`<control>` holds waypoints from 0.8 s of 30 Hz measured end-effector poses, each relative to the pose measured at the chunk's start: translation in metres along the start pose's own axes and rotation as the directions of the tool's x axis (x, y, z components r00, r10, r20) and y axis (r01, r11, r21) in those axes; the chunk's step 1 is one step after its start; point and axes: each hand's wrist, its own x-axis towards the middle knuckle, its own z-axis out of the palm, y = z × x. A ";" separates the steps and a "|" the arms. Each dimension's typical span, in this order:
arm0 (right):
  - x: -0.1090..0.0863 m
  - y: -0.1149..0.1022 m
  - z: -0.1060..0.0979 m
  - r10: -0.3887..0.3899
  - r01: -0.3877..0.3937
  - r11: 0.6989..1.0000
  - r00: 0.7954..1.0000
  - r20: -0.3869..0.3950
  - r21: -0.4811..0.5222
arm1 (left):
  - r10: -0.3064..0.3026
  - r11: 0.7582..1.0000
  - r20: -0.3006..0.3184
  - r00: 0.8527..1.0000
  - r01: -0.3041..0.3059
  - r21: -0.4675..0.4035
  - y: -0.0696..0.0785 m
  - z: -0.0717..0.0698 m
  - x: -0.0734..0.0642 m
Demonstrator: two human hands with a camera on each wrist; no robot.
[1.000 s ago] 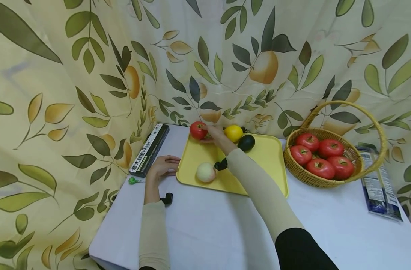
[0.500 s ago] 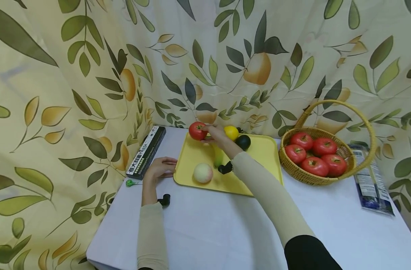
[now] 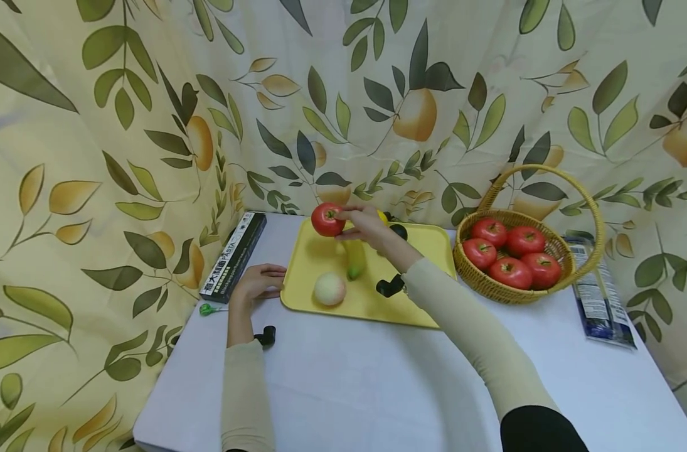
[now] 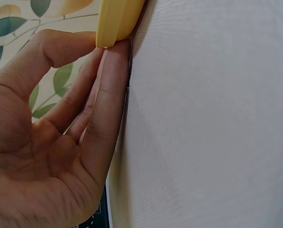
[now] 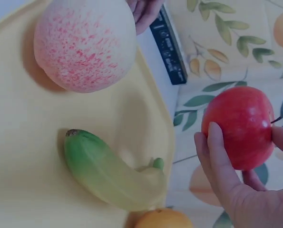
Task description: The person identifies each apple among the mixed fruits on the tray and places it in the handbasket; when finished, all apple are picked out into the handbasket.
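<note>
My right hand (image 3: 370, 227) grips a red apple (image 3: 327, 220) above the tray's back left corner, fingers on one side and thumb by the stem in the right wrist view. My left hand (image 3: 255, 285) pinches the left edge of the yellow tray (image 4: 116, 23) between thumb and fingers. On the tray lie a pale peach with pink speckles (image 5: 86, 45) and a yellow-green banana (image 5: 110, 173). Behind the right hand, a yellow fruit (image 3: 382, 216) and a dark, rounded fruit (image 3: 399, 231) are partly hidden.
Right of the tray stands a wicker basket (image 3: 490, 290) with several red apples. A blue and silver packet (image 3: 600, 301) lies beyond it. At left are a black pasta box (image 3: 234, 256) and a small green-handled item (image 3: 209, 309). Patterned curtains (image 3: 320, 88) hang behind.
The right hand has raised the apple off the tray's back corner, and more of the banana shows beneath. The left hand stays at the tray's edge. The head view has shifted slightly right.
</note>
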 end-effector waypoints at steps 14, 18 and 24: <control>-0.041 -0.022 -0.022 0.026 -0.026 1.000 1.000 0.017 -0.009 | 0.001 1.000 0.026 1.000 -0.001 0.005 0.005 0.002 -0.001; -0.049 -0.026 -0.033 0.032 -0.032 0.999 0.999 0.014 0.002 | -0.001 1.000 0.017 1.000 0.001 0.002 0.004 0.001 -0.001; -0.062 -0.029 -0.051 0.025 -0.026 0.999 0.999 0.033 0.033 | -0.013 1.000 0.020 1.000 0.014 -0.004 0.002 0.001 0.000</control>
